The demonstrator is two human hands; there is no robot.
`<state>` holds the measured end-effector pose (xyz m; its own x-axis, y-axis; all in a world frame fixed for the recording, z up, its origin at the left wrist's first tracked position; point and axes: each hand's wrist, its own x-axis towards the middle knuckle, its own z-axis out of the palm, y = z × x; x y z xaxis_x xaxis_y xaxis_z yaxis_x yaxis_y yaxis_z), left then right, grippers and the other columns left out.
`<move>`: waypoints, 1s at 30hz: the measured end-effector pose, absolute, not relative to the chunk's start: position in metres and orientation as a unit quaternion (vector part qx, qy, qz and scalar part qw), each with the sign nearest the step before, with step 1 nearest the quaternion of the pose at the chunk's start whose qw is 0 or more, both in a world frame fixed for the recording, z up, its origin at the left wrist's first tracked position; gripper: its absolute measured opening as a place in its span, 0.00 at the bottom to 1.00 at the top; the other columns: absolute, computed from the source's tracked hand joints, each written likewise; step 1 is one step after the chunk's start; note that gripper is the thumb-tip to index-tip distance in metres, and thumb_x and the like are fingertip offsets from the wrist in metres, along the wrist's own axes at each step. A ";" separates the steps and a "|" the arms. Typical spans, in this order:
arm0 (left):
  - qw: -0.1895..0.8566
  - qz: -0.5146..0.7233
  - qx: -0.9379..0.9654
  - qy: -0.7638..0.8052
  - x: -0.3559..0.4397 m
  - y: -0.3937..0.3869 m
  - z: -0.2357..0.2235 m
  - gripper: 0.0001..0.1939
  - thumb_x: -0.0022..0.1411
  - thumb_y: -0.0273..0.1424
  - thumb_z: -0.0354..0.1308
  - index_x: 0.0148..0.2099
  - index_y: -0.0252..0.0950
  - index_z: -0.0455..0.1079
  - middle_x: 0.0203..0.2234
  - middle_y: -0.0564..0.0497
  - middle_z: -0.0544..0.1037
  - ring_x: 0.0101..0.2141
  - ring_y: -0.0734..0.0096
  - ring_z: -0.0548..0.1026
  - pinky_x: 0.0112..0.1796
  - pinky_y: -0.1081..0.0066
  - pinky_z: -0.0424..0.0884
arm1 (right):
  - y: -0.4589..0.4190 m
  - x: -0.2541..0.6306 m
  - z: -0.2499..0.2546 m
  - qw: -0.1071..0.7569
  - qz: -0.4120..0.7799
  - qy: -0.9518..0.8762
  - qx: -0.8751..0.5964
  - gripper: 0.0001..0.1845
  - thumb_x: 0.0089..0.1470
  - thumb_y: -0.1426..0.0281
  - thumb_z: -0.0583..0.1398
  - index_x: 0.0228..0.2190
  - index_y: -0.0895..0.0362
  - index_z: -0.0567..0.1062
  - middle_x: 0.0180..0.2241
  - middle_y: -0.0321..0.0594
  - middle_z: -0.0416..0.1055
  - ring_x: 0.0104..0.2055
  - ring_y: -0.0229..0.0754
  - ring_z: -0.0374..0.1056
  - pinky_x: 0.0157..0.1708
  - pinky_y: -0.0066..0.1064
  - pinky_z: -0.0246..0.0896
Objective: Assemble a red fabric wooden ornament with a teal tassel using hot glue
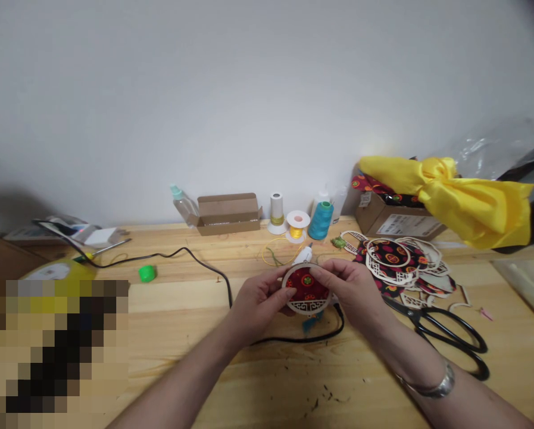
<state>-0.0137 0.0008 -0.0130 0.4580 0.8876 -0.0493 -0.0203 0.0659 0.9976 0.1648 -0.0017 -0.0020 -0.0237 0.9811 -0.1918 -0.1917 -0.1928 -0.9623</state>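
Note:
Between my two hands, above the wooden table, is a round ornament (308,290) with a pale wooden rim, dark red patterned fabric and a cut-out lattice along its lower part. My left hand (261,298) is closed on its left edge, thumb in front. My right hand (349,291) pinches its upper right edge, with the thumb on the fabric. Just behind the ornament lies a white glue gun (303,256), partly hidden, its black cord (302,340) running below my hands. A blue tassel (312,322) shows under the ornament.
Black scissors (445,333) lie right of my right forearm, below a pile of fabric and wooden cut-outs (396,262). Thread spools (297,225), a teal thread cone (321,220) and an open cardboard box (228,214) stand along the wall. A green cap (146,273) sits at left.

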 end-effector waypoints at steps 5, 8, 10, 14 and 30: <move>0.634 0.359 0.568 0.382 -0.014 0.002 -0.014 0.21 0.58 0.33 0.58 0.54 0.35 0.67 0.29 0.49 0.79 0.28 0.71 0.75 0.29 0.71 0.75 | -0.001 0.164 -0.003 0.498 0.593 -0.394 -0.494 0.14 0.37 0.61 0.69 0.20 0.59 0.76 0.19 0.35 0.74 0.20 0.34 0.65 0.22 0.26 0.61; 0.643 0.356 0.564 0.375 -0.014 0.003 -0.015 0.21 0.58 0.32 0.59 0.53 0.34 0.67 0.29 0.49 0.79 0.28 0.71 0.76 0.30 0.71 0.75 | -0.001 0.164 -0.002 0.499 0.596 -0.386 -0.496 0.14 0.36 0.61 0.69 0.20 0.59 0.75 0.19 0.35 0.74 0.20 0.33 0.65 0.22 0.26 0.61; 0.644 0.359 0.565 0.371 -0.013 0.004 -0.016 0.20 0.58 0.32 0.59 0.53 0.34 0.67 0.30 0.49 0.79 0.29 0.70 0.76 0.31 0.70 0.75 | -0.001 0.164 -0.001 0.499 0.598 -0.385 -0.496 0.14 0.36 0.62 0.69 0.20 0.59 0.75 0.19 0.35 0.74 0.20 0.33 0.65 0.23 0.26 0.61; 0.642 0.368 0.555 0.380 -0.011 0.002 -0.014 0.21 0.58 0.32 0.59 0.53 0.31 0.65 0.28 0.49 0.79 0.29 0.69 0.76 0.31 0.70 0.75 | -0.002 0.164 0.000 0.497 0.598 -0.387 -0.496 0.14 0.36 0.62 0.69 0.20 0.60 0.76 0.19 0.35 0.74 0.20 0.33 0.65 0.23 0.26 0.61; 0.557 0.402 0.632 0.358 -0.013 -0.002 -0.021 0.17 0.61 0.28 0.54 0.53 0.41 0.67 0.42 0.48 0.77 0.36 0.67 0.77 0.34 0.70 0.76 | -0.001 0.165 -0.004 0.500 0.607 -0.373 -0.492 0.15 0.37 0.61 0.69 0.20 0.59 0.76 0.20 0.35 0.74 0.21 0.34 0.65 0.24 0.27 0.60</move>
<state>-0.0129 -0.0017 -0.0211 0.4196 0.9010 0.1102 0.0051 -0.1238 0.9923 0.1652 -0.0015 -0.0035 -0.0158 0.9743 -0.2248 -0.2388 -0.2220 -0.9454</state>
